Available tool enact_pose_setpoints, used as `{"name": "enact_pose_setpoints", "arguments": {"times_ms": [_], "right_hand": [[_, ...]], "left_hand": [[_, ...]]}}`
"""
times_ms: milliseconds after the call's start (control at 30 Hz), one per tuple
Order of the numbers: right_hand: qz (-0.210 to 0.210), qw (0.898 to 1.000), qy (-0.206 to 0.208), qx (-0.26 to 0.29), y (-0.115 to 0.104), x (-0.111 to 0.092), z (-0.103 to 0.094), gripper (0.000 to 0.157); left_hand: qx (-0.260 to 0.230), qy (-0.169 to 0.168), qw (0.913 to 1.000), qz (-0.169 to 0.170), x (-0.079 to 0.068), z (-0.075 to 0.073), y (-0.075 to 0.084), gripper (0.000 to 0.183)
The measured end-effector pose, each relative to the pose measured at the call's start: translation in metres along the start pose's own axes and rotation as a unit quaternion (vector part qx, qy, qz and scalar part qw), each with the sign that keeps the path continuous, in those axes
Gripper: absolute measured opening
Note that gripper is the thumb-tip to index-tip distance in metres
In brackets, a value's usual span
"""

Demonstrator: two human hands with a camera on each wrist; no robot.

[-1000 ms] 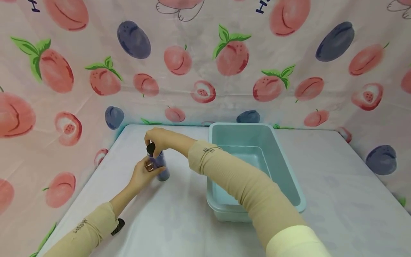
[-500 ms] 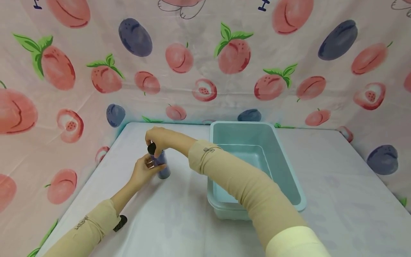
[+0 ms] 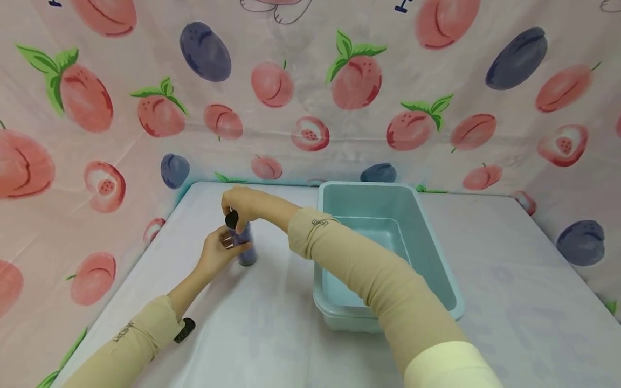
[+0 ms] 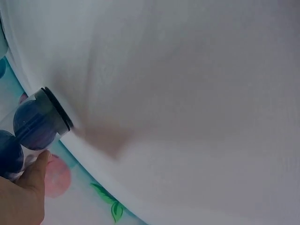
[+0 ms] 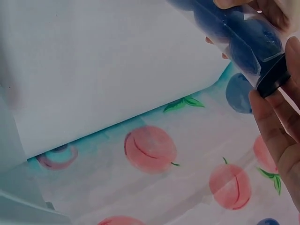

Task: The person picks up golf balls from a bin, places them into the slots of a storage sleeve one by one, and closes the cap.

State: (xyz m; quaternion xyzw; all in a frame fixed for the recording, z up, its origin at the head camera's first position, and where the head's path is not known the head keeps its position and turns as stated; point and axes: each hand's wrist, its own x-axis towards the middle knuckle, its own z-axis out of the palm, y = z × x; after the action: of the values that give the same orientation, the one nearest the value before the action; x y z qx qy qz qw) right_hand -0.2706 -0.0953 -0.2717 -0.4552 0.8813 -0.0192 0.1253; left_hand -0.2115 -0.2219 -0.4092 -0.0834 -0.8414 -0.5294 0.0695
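Observation:
A clear tube of dark blue balls stands on the left half of the table, leaning a little. My left hand grips its side, thumb across the front. Over the top end, my right hand holds the black lid with its fingers. In the right wrist view, fingers pinch the lid at the tube's end; it sits on or against the rim. The left wrist view has the tube's dark base and part of the left hand.
Right of the tube stands a pale blue-green plastic tub, partly covered by the right sleeve. A small black object shows beside the left cuff. Fruit-print cloth hangs behind the white table and on both sides.
Both hands keep their hold on the tube and lid, with only slight movement. The whole scene has shifted a little upward in the head view.

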Motion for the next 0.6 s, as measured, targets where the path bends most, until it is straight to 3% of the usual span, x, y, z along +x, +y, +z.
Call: {"name": "enact_pose_setpoints", "arguments": {"times_ms": [367, 600], "right_hand": [[0.011, 0.998, -0.005, -0.058, -0.008, -0.0013, 0.001, 0.043], [-0.006, 0.999, -0.01, -0.032, -0.0026, 0.001, 0.0044, 0.039]], "left_hand": [[0.001, -0.01, 0.9999, -0.001, 0.0012, 0.0014, -0.0001, 0.047], [0.0, -0.018, 0.9996, -0.02, -0.0023, 0.0007, -0.0035, 0.049]]}}
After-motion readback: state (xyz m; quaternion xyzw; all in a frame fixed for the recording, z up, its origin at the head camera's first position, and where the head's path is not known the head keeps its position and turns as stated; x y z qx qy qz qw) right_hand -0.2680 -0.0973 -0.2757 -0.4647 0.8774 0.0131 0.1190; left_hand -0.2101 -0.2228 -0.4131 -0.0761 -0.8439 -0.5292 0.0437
